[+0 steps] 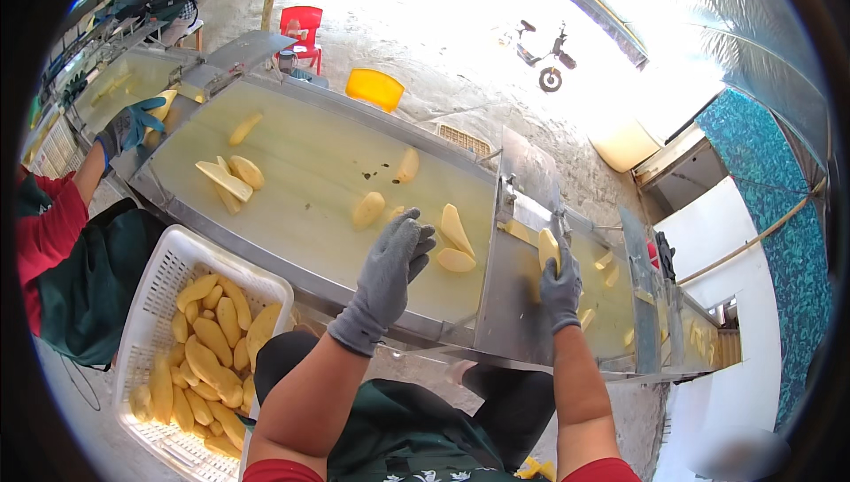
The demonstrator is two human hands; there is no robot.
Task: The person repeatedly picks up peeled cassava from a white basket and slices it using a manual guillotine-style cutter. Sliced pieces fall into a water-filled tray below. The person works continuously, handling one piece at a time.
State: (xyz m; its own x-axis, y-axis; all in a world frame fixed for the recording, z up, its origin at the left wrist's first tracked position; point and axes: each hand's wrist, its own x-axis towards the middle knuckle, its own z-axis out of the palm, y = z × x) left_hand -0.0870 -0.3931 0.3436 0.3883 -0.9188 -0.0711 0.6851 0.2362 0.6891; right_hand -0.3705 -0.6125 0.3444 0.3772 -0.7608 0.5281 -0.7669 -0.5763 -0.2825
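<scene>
My left hand (392,276), in a grey knitted glove, is raised over the near side of a water-filled metal trough (305,210). Its fingers are slightly bent and nothing shows in them. My right hand (562,283), gloved alike, grips a peeled yellow tuber piece (548,249) upright over the flat metal plate (510,303) at the trough's right end. Close by the fingertips is a metal fixture (561,222), partly hidden. Between the left hand and the plate lie two cut tuber pieces (455,230) in the water. A whole-looking tuber (368,210) lies left of that hand.
A white plastic basket (159,283) of peeled tubers (212,356) stands at my left knee. A co-worker's gloved hand (136,125) holds a tuber at the trough's left end. Beyond the trough stand a yellow container (375,88), a red chair (302,30) and a scooter (548,57).
</scene>
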